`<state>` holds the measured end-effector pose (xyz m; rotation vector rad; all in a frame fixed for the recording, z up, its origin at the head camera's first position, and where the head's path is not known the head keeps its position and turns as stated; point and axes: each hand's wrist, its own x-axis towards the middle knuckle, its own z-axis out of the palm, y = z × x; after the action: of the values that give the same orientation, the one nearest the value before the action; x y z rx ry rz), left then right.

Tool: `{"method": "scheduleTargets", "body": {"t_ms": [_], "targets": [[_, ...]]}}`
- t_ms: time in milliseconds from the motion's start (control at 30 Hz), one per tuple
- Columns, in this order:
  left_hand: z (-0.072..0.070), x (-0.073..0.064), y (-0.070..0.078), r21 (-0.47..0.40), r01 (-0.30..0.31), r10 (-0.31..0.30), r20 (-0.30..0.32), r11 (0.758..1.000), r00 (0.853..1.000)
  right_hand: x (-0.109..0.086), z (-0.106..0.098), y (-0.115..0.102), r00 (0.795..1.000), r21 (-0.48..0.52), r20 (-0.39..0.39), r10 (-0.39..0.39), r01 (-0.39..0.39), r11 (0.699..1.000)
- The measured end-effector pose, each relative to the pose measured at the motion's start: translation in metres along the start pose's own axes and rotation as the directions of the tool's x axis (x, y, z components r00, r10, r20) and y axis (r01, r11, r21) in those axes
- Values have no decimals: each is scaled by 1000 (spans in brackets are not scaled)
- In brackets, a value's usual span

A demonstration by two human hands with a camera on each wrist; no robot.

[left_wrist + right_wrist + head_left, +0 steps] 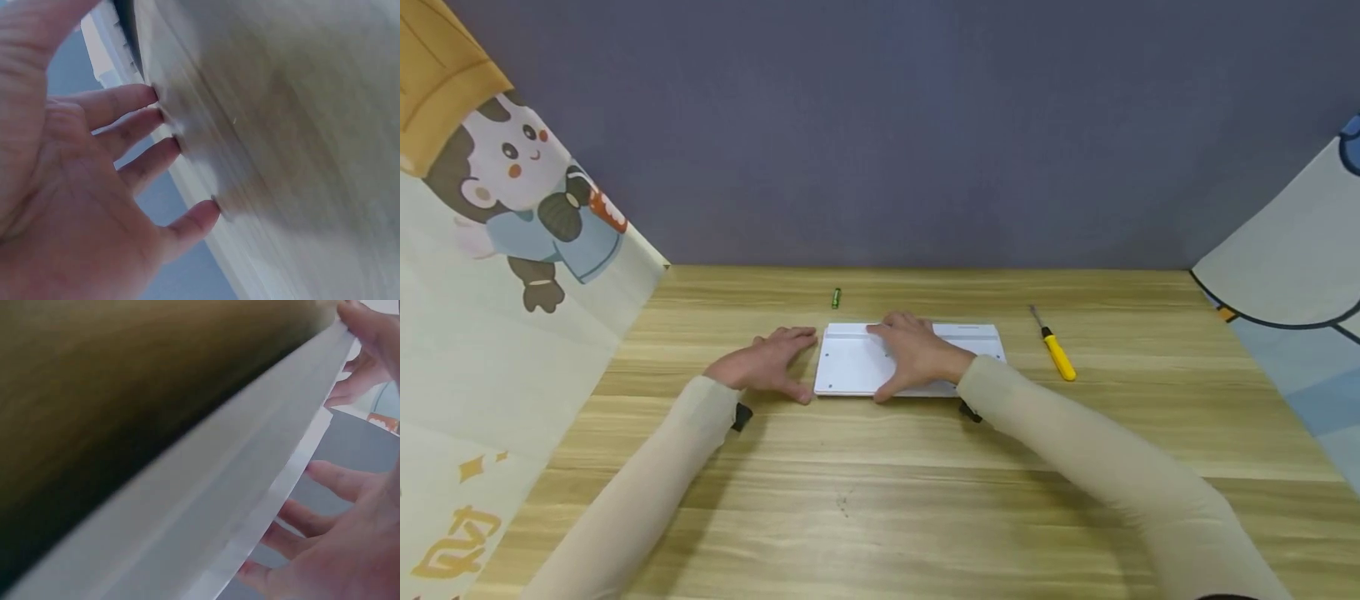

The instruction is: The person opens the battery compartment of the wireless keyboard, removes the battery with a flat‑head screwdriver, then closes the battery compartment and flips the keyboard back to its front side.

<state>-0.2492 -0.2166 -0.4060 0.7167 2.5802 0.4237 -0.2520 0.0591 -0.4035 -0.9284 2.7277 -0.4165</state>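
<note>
A white keyboard (850,367) lies underside up on the wooden table, with small dark screw spots and a raised strip along its far edge. Across its middle, my right hand (917,354) grips it, thumb at the near edge and fingers at the far edge. The right wrist view shows those fingers (331,481) along the edge of the white keyboard (250,462). Just left of the keyboard, my left hand (767,362) rests with spread fingertips on the tabletop, holding nothing. In the left wrist view, its fingers (150,169) touch the wood.
Behind the keyboard lies a small green battery (836,298). A screwdriver (1060,358) with a yellow handle lies to the right. The wooden table (850,500) meets a dark grey panel (925,142) at the back, with printed cloth on both sides.
</note>
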Motion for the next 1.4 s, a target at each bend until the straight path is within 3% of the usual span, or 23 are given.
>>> {"method": "scheduleTargets", "body": {"t_ms": [400,667,933,1233,1400], "targets": [[3,3,3,57,-22,23,-23,998,999,-10,-8,1,998,71,-68,-5,10,997],[5,1,2,25,-12,13,-37,1000,999,-17,-23,-1,983,160,-178,-54,83,984],[5,-2,2,36,-20,22,-45,999,999,-22,-36,-3,936,251,-346,-69,163,954],[4,-8,5,21,-55,56,-60,998,997,-25,-41,-5,854,284,-505,-125,301,910],[4,-10,5,19,-57,58,-68,998,996,-26,-45,-8,813,306,-570,-117,342,888]]}}
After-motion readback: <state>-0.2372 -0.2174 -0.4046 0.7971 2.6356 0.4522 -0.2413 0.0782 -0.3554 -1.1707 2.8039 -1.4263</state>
